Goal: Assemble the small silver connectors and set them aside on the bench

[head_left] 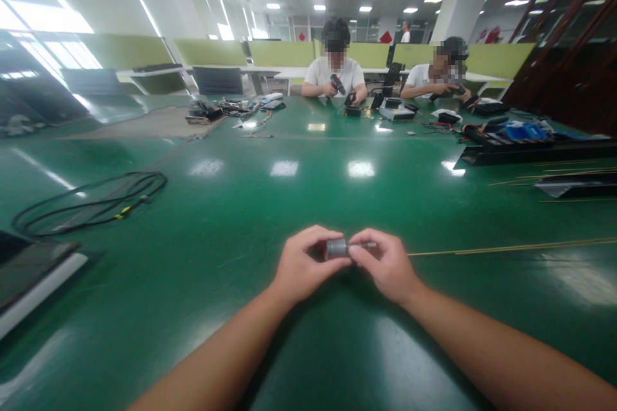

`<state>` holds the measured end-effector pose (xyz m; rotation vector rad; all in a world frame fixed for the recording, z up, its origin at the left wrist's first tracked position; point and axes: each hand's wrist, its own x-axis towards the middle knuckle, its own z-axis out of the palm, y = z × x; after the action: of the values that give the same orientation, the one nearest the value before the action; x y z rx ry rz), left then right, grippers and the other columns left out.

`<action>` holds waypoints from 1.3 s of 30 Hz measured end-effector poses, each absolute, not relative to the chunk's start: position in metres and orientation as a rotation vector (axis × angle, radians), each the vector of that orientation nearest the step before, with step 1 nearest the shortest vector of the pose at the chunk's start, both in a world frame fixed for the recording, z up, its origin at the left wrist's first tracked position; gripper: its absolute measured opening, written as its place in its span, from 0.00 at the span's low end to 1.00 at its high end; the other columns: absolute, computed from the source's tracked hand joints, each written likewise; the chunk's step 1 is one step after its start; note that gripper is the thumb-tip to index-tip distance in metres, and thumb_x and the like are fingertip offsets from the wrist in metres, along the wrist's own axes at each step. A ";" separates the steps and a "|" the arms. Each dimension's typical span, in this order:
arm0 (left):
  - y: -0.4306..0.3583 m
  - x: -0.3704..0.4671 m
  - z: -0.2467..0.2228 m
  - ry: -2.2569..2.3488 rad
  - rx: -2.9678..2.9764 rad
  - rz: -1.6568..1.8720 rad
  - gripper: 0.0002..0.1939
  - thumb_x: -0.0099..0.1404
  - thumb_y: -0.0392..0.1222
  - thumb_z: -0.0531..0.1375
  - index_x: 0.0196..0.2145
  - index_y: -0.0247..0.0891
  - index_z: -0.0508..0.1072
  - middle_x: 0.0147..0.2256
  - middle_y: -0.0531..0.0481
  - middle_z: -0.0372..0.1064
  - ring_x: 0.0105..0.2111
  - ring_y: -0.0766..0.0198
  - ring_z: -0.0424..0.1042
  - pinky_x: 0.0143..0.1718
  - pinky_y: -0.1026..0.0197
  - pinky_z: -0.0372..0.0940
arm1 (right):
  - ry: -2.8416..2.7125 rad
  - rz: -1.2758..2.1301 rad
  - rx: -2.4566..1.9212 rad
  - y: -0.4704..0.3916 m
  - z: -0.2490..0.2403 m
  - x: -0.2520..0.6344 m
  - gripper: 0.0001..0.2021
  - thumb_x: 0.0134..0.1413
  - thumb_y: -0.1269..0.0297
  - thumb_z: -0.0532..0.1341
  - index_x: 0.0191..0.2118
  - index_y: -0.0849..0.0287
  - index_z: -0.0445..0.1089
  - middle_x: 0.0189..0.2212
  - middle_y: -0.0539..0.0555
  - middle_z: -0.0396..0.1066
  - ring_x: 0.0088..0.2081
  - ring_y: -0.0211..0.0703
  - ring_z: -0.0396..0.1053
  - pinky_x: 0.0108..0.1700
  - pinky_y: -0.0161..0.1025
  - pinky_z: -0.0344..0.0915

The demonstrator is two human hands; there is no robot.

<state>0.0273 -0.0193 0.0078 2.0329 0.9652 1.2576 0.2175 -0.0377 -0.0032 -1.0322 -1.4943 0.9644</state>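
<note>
A small grey metal cylinder with a thin metal shaft on its right side is held just above the green table. My left hand is closed around the cylinder, thumb below and fingers above. With thumb and fingertips, my right hand pinches the shaft close to the cylinder's end. The fingertips hide where shaft and cylinder meet. Long thin yellowish rods lie on the table to the right of my right hand.
Left: a coiled black cable and a dark flat device. Right: a black tray with blue parts. Across the table, a person holds a power drill; another person works beside them among electronic parts.
</note>
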 end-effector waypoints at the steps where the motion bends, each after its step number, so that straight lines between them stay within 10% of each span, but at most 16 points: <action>1: -0.019 0.027 0.008 0.970 2.029 1.257 0.15 0.54 0.41 0.73 0.39 0.38 0.79 0.35 0.47 0.77 0.35 0.61 0.74 0.37 0.61 0.67 | -1.501 0.952 -1.029 -0.038 -0.003 0.218 0.05 0.55 0.64 0.65 0.34 0.60 0.75 0.29 0.53 0.76 0.31 0.43 0.73 0.36 0.38 0.69; 39: -0.019 0.025 0.010 1.023 2.040 1.246 0.15 0.55 0.45 0.73 0.39 0.39 0.80 0.35 0.46 0.77 0.35 0.59 0.74 0.36 0.60 0.67 | -1.496 0.977 -0.956 -0.035 -0.005 0.221 0.04 0.53 0.65 0.65 0.32 0.59 0.72 0.27 0.51 0.72 0.29 0.41 0.68 0.33 0.37 0.64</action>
<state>0.0254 -0.0190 0.0102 2.0400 1.0234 1.2457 0.2212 -0.0347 -0.0045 -0.9563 -1.4957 0.9765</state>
